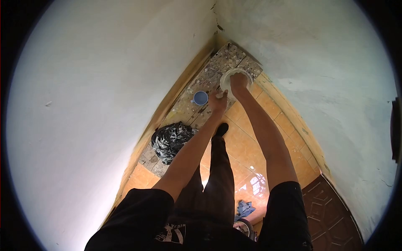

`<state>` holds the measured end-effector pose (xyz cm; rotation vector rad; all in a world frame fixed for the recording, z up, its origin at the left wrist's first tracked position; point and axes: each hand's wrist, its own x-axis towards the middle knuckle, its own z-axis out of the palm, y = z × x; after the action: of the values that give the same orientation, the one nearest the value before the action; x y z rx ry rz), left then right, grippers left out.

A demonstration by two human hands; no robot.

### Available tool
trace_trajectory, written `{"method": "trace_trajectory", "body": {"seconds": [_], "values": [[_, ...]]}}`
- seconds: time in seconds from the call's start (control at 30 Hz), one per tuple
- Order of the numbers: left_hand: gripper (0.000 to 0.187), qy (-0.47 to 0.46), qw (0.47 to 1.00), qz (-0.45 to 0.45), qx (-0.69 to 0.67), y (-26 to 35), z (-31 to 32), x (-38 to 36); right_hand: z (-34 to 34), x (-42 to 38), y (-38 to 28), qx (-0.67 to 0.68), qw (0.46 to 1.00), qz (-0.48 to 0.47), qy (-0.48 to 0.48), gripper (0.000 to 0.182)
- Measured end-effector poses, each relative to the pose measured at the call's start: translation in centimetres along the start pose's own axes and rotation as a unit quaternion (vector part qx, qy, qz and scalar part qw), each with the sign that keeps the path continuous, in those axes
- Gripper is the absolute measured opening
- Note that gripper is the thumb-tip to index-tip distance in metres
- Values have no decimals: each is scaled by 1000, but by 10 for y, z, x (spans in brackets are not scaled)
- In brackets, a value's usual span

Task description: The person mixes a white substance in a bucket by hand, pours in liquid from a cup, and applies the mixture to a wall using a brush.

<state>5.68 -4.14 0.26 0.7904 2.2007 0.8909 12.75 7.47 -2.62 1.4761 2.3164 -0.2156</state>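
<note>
Head camera: a pale tub (223,79) sits on a paint-spattered board (244,62) near the corner of two walls (293,62). The right hand (238,81) reaches into it, fingers curled—their grip cannot be told. The left hand (218,101) is at its near rim, fingers bent, hold unclear. Left of the tub stands a blue cup (200,98); farther back toward the wearer, a crumpled black bag (171,140)—orange tiles (243,138) beside the board.

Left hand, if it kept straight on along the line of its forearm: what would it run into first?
Most likely the near left side of the round bowl, just beyond the left hand. Depth is unclear, so whether they already touch can't be told.
</note>
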Motion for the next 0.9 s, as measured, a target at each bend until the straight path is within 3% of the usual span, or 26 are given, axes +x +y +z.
{"method": "trace_trajectory", "body": {"seconds": [0.1, 0.23, 0.33, 0.43, 0.47, 0.57, 0.63, 0.8, 0.9], "values": [[35, 56, 993, 68, -79, -3, 6, 0, -16, -11, -4, -4, 999, 3, -49, 12], [38, 61, 995, 64, -39, -24, 14, 2, -20, -33, 3, 37, 990, -44, -131, 16], [39, 73, 995, 59, -33, -29, 24, 5, 4, -19, 18, 137, 980, -67, -126, 24], [38, 31, 997, 39, -51, -5, 6, -2, 86, 23, 38, 222, 971, -71, -44, 32], [37, 9, 999, 21, -41, 2, 2, -2, 98, 31, 47, 235, 971, -28, -32, 35], [39, -21, 998, -2, -55, -8, 5, 2, 89, 24, 51, 283, 953, 104, -18, 39], [41, -27, 997, 12, -70, -13, 8, 3, 7, -12, 40, 325, 924, 199, -28, 38], [45, 7, 995, 66, -68, -6, 6, 0, -36, -36, 32, 208, 972, 91, -56, 31], [45, 1, 997, 46, -57, 1, 1, -2, -41, -42, 28, 130, 988, 60, -57, 25]]}}
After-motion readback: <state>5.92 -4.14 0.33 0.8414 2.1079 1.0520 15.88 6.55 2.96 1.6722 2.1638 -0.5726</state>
